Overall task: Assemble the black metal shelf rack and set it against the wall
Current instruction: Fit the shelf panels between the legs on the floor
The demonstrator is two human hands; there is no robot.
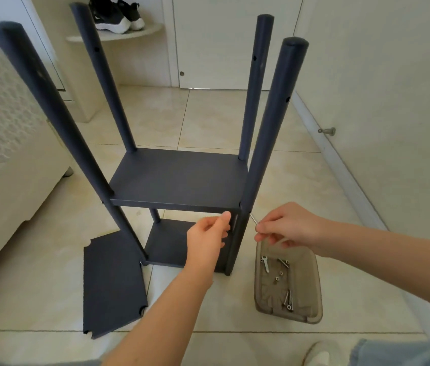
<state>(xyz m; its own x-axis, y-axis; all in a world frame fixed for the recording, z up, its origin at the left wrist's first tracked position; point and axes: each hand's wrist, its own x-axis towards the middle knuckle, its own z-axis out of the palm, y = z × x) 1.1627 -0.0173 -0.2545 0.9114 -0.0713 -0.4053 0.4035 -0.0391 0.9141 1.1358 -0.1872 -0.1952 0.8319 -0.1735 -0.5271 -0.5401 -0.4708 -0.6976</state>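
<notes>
Steadying the black metal shelf rack on the tiled floor, the left hand grips its middle shelf edge; the right hand pinches a thin silver key, best kept square to the near post.

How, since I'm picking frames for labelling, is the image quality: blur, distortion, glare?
Head view: wide-angle distortion splays the posts outward; its left edge is smeared over the white upholstery; middle shelf, left hand, right hand and screw tray are sharp; soft light, faint shadows, little glare.
</notes>
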